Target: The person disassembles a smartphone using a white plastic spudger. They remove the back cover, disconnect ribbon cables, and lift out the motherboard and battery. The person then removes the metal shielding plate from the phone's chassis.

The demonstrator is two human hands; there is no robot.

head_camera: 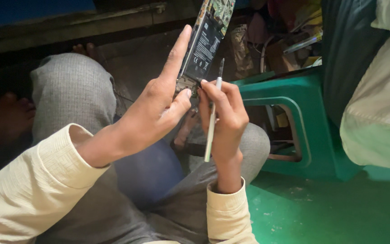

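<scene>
My left hand [156, 106] holds up an opened phone [206, 43] with its back cover off, showing the black battery and a green circuit board at the top. The index finger lies along the phone's left edge and the thumb presses its lower end. My right hand [224, 115] grips a thin tool [212, 122] with a pale handle and a dark tip, like a pen. The right fingertips touch the phone's lower end beside the left thumb. The tool's tip points upward next to the battery.
A green plastic stool [294, 97] stands to the right on a green floor [321, 212]. A pale cushion [380, 104] lies at the far right. Assorted clutter [280, 40] sits behind the stool. My knees in grey trousers [71, 90] are below the hands.
</scene>
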